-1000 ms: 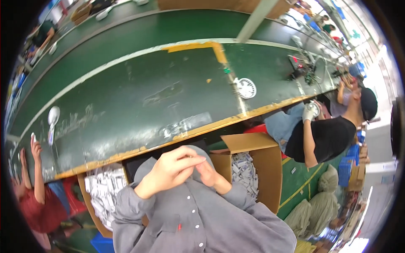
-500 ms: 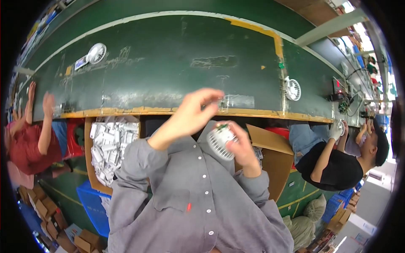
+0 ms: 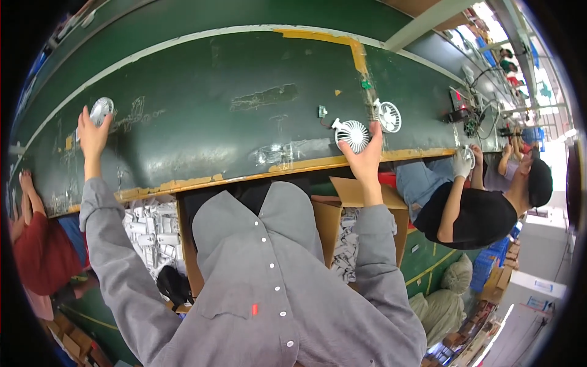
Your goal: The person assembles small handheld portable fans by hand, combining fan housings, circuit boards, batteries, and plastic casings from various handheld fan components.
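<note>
Head view: a small round white plastic fan [image 3: 353, 134] now sits on the dark green bench [image 3: 244, 116], the right hand [image 3: 365, 160] pinching its lower edge; half a second ago it was held at the chest. The left hand [image 3: 92, 136], then empty, has reached far out and closes its fingers on a second white fan [image 3: 101, 111]. A third fan [image 3: 389, 115] lies just beside the first.

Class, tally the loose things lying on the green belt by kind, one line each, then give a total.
Small white fans: 3, one under the left hand at, one at the right hand at, one beside it
Small grey part: 1
Total: 4
</note>
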Action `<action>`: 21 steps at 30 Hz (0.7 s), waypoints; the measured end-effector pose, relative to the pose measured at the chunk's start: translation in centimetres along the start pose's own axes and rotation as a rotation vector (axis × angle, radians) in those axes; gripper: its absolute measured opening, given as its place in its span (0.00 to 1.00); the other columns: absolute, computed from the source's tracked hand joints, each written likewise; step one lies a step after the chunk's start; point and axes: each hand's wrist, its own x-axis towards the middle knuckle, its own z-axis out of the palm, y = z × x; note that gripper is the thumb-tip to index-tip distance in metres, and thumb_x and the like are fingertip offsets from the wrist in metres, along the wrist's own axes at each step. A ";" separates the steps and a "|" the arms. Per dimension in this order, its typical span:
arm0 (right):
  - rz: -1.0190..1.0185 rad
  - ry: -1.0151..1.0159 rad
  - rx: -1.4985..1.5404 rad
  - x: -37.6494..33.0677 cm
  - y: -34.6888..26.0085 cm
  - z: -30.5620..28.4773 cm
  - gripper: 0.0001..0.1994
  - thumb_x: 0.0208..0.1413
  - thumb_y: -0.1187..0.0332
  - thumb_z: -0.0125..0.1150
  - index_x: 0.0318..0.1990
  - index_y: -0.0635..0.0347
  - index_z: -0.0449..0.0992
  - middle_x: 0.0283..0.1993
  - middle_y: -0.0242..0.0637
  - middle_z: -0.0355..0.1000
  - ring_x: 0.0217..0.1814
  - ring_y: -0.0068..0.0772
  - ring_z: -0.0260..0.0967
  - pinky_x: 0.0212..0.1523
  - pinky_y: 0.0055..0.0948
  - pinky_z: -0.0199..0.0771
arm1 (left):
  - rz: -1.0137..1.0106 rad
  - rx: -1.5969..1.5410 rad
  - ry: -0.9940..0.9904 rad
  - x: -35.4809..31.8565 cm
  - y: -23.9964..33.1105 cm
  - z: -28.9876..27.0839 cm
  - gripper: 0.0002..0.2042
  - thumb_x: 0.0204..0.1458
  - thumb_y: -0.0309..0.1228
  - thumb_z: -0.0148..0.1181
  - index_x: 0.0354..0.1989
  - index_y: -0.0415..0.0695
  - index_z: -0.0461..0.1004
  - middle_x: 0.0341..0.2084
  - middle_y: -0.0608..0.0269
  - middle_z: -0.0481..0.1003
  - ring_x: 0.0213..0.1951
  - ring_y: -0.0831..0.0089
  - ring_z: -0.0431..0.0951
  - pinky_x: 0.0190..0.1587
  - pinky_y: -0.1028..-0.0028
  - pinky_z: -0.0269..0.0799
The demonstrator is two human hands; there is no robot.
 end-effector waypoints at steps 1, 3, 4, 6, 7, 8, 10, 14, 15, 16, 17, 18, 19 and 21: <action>0.025 0.013 0.018 -0.2 0.1 0.1 0.52 0.39 0.57 0.76 0.65 0.76 0.49 0.65 0.61 0.55 0.68 0.56 0.54 0.67 0.44 0.54 | -0.047 0.113 -0.038 0.0 -1.0 0.0 0.45 0.47 0.58 0.61 0.69 0.43 0.54 0.66 0.42 0.56 0.67 0.49 0.56 0.67 0.60 0.53; 0.023 0.044 0.007 0.0 -0.5 0.8 0.52 0.38 0.56 0.77 0.65 0.75 0.50 0.63 0.59 0.57 0.66 0.53 0.57 0.65 0.43 0.56 | -0.045 0.092 -0.181 0.0 -5.4 -0.3 0.46 0.47 0.61 0.59 0.69 0.43 0.54 0.67 0.44 0.55 0.68 0.50 0.54 0.68 0.60 0.50; 0.034 0.056 -0.026 0.1 -0.5 0.4 0.52 0.38 0.56 0.77 0.65 0.75 0.50 0.62 0.58 0.58 0.65 0.53 0.58 0.65 0.43 0.57 | -0.040 0.063 -0.275 -0.5 -4.2 0.1 0.44 0.49 0.59 0.59 0.66 0.37 0.57 0.65 0.40 0.57 0.68 0.50 0.55 0.68 0.61 0.51; 0.063 0.091 -0.010 0.5 0.9 0.0 0.50 0.38 0.57 0.77 0.65 0.72 0.52 0.61 0.55 0.61 0.63 0.51 0.59 0.63 0.43 0.59 | -0.043 0.028 -0.201 -1.1 -1.3 0.4 0.43 0.49 0.60 0.59 0.65 0.36 0.60 0.64 0.41 0.60 0.66 0.49 0.58 0.66 0.60 0.53; 0.087 0.114 0.001 0.8 1.6 -0.4 0.49 0.38 0.58 0.77 0.64 0.71 0.53 0.60 0.53 0.61 0.63 0.50 0.59 0.63 0.43 0.59 | -0.105 0.008 -0.218 -1.2 0.9 0.4 0.42 0.48 0.60 0.60 0.62 0.37 0.63 0.61 0.42 0.63 0.63 0.49 0.63 0.63 0.60 0.59; 0.078 0.146 0.015 1.2 2.2 -0.4 0.47 0.39 0.59 0.77 0.64 0.70 0.54 0.60 0.52 0.62 0.63 0.50 0.60 0.62 0.42 0.60 | -0.136 0.045 -0.248 -1.1 2.5 -0.2 0.42 0.47 0.61 0.60 0.61 0.38 0.63 0.60 0.44 0.64 0.61 0.49 0.65 0.61 0.58 0.61; 0.088 0.178 -0.005 2.2 3.1 -0.8 0.46 0.39 0.59 0.77 0.63 0.70 0.56 0.60 0.53 0.62 0.62 0.50 0.60 0.62 0.41 0.61 | -0.137 0.129 -0.255 -1.1 5.2 -1.1 0.42 0.44 0.62 0.61 0.60 0.40 0.64 0.55 0.46 0.68 0.57 0.49 0.68 0.56 0.56 0.65; 0.115 0.272 -0.020 5.2 6.1 -1.0 0.43 0.41 0.60 0.76 0.61 0.72 0.58 0.58 0.53 0.62 0.62 0.48 0.61 0.63 0.39 0.61 | 0.007 0.201 -0.179 -1.6 8.2 -1.6 0.42 0.43 0.61 0.63 0.60 0.41 0.63 0.54 0.47 0.69 0.55 0.47 0.69 0.55 0.53 0.66; 0.117 0.299 0.004 6.2 7.1 -1.2 0.41 0.42 0.60 0.76 0.60 0.72 0.59 0.59 0.53 0.62 0.62 0.49 0.61 0.63 0.39 0.61 | 0.002 0.232 -0.212 -1.7 8.8 -2.0 0.41 0.43 0.60 0.63 0.60 0.42 0.63 0.54 0.46 0.68 0.55 0.46 0.69 0.54 0.53 0.67; 0.117 0.347 -0.017 7.3 8.0 -1.6 0.40 0.43 0.61 0.75 0.60 0.73 0.60 0.59 0.54 0.62 0.62 0.49 0.60 0.64 0.38 0.59 | 0.028 0.184 -0.202 -1.3 8.7 -1.6 0.40 0.44 0.56 0.65 0.59 0.41 0.63 0.55 0.45 0.68 0.55 0.46 0.69 0.53 0.53 0.68; 0.063 0.405 -0.026 8.7 9.6 -1.8 0.37 0.45 0.62 0.73 0.59 0.73 0.60 0.58 0.55 0.61 0.62 0.51 0.60 0.64 0.41 0.58 | 0.103 0.112 -0.139 -1.1 7.8 -1.4 0.38 0.44 0.54 0.66 0.57 0.38 0.64 0.52 0.43 0.70 0.53 0.46 0.71 0.52 0.55 0.70; 0.025 0.441 -0.145 9.5 9.9 -2.1 0.35 0.48 0.62 0.70 0.59 0.73 0.61 0.57 0.55 0.62 0.61 0.53 0.59 0.63 0.44 0.58 | 0.068 -0.005 -0.202 -1.2 8.7 -2.3 0.36 0.44 0.51 0.68 0.55 0.36 0.66 0.48 0.42 0.73 0.50 0.48 0.73 0.52 0.56 0.70; -0.048 0.519 -0.393 9.9 12.3 -3.4 0.32 0.50 0.62 0.68 0.58 0.72 0.62 0.54 0.56 0.64 0.59 0.54 0.60 0.62 0.46 0.58 | 0.107 -0.072 -0.151 -1.4 10.6 -2.3 0.34 0.44 0.50 0.68 0.52 0.35 0.67 0.45 0.42 0.74 0.49 0.49 0.75 0.50 0.57 0.71; 0.068 0.387 -0.097 10.8 9.3 -3.1 0.30 0.50 0.61 0.68 0.55 0.72 0.65 0.54 0.56 0.65 0.58 0.54 0.61 0.60 0.46 0.58 | 0.020 -0.289 -0.258 -2.9 13.7 -4.9 0.30 0.43 0.47 0.70 0.47 0.36 0.71 0.39 0.48 0.78 0.41 0.54 0.79 0.42 0.60 0.75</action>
